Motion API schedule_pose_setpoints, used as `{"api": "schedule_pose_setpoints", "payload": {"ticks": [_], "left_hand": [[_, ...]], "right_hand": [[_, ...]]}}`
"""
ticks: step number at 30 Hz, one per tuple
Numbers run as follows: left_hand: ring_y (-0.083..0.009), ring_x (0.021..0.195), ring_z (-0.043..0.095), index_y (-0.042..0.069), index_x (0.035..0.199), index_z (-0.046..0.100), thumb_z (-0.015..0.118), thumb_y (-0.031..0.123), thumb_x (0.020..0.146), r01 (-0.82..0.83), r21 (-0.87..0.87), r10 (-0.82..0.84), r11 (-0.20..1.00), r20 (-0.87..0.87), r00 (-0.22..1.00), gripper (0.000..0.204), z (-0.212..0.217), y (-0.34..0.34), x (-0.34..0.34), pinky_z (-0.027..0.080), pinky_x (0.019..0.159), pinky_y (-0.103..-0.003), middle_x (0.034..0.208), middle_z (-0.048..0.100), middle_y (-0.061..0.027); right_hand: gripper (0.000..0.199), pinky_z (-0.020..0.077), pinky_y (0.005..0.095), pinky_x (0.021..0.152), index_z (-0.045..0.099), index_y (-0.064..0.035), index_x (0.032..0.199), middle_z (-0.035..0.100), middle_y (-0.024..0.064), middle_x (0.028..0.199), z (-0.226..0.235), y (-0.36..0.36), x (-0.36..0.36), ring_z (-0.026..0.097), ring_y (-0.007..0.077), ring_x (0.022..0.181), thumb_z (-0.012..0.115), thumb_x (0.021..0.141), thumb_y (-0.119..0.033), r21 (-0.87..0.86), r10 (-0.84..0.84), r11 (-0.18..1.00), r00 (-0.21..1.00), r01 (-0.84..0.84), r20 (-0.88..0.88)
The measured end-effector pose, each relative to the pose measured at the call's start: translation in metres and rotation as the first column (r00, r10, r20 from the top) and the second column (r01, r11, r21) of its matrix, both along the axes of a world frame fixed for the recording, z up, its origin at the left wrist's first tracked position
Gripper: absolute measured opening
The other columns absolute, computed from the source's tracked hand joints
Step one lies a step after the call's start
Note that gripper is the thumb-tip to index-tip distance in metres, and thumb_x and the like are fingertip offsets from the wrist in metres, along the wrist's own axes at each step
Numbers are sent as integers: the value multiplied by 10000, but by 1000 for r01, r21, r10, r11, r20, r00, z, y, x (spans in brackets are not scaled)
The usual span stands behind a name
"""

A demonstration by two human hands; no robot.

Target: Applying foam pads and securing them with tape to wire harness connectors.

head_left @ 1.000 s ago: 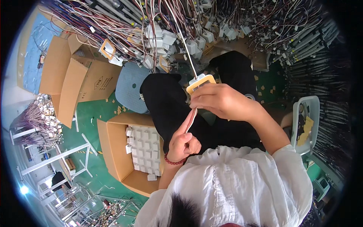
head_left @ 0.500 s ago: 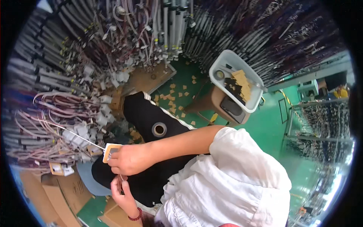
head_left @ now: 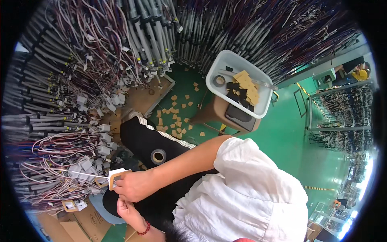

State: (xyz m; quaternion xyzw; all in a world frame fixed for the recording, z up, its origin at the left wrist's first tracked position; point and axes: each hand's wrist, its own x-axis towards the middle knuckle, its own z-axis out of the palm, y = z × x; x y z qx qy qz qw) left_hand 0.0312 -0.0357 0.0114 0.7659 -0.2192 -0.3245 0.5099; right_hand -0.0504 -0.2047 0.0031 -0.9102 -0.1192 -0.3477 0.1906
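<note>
My right hand (head_left: 135,185) is closed on a white square part with a tan frame-shaped pad (head_left: 111,184) on it, gripping it by its near edge. From that part a thin white cable (head_left: 88,174) runs left toward the hanging bundles. My left hand (head_left: 128,210), with a red bead bracelet (head_left: 144,229) at the wrist, is just below the right one, fingers curled together; anything inside them is hidden. A roll of dark tape (head_left: 158,156) rests on my black-trousered leg (head_left: 139,137).
Dense grey and red wire bundles (head_left: 52,149) with white connectors hang at left and behind. A white bin (head_left: 264,72) with tan and black sheets and a tape roll stands on a brown stool (head_left: 207,113). Tan scraps (head_left: 175,117) litter the green floor. Cardboard (head_left: 84,226) lies lower left.
The view has shifted. My left hand's fingers, apart before, are now drawn together close under the right hand. The right hand still holds the white part, its tan frame now tilted more.
</note>
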Motion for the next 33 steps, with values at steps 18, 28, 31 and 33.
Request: {"api": "schedule_pose_setpoints", "payload": {"ticks": [18,28,31,33], "left_hand": [[-53,627,368,104,819,451,465,265,980,-330,-385,139,862,-447,884,228,0,-26,-41,394,751,-261,700,391,36],[-127,947,562,72,1082,550,505,286,962,-431,-421,186,798,-508,841,249,-3,-21,-36,438,924,-330,1133,599,-40],[-161,1039,565,64,1093,548,488,271,967,-448,-443,182,777,-523,833,250,3,-23,-31,433,965,-345,1134,596,-55],[-237,1127,543,36,1133,513,465,265,968,-412,-490,184,768,-447,875,286,6,-21,-22,423,983,-367,1174,568,-97]], "right_hand": [[282,488,460,775,649,-32,933,638,227,901,-137,-259,-355,603,396,902,665,664,-117,-334,-751,40,-192,942,-631],[151,477,451,688,583,-43,819,619,169,726,-156,-238,-377,624,368,764,686,726,-103,-158,-843,103,2,982,-538],[124,475,457,671,566,-57,804,621,154,725,-152,-228,-377,622,372,718,663,766,-123,-125,-773,44,-46,991,-633],[99,474,457,658,565,-75,814,618,164,718,-143,-224,-368,619,374,681,626,809,-152,-116,-834,58,-16,992,-551]]}}
